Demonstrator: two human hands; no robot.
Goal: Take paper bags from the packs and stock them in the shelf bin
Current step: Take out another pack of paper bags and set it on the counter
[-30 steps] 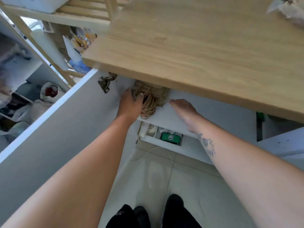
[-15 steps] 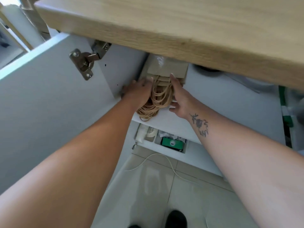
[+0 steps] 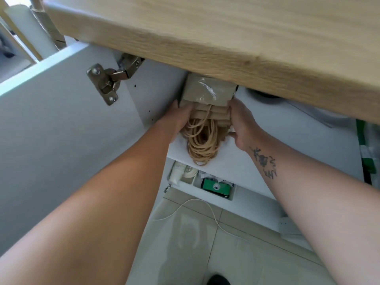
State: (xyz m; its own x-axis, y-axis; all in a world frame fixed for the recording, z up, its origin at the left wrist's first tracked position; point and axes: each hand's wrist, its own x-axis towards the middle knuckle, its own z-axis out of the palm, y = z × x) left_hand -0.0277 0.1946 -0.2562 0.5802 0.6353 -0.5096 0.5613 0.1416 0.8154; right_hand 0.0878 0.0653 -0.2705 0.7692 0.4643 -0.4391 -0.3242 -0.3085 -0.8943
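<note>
A pale wooden worktop (image 3: 226, 38) fills the top of the view from ten o'clock round to three. Below it, at nine o'clock, stands an open white cabinet door (image 3: 51, 130), and glossy floor tiles (image 3: 205, 243) take up six o'clock. A white shelf (image 3: 277, 130) inside the cabinet runs from the centre out to three o'clock. At the centre, just under the worktop's edge, a stack of brown paper bags (image 3: 207, 115) lies flat on that shelf. At its twelve o'clock, a pack (image 3: 207, 91) wrapped in clear film touches it. The left hand (image 3: 176, 120) is at the stack's nine o'clock side, fingers curled over that edge and thumb pointing up. The right hand (image 3: 242, 124) is at its three o'clock side, fingers laid along the edge and thumb tucked at the near corner, so both hands grip the stack between them. The bags' twine handles (image 3: 202, 140) spill in loops toward six o'clock, over the shelf's front edge. A metal hinge (image 3: 104, 83) sits on the door at ten o'clock. A green box (image 3: 216, 187) rests in a lower tray, and a thin white cable (image 3: 195, 204) trails across the floor.
</note>
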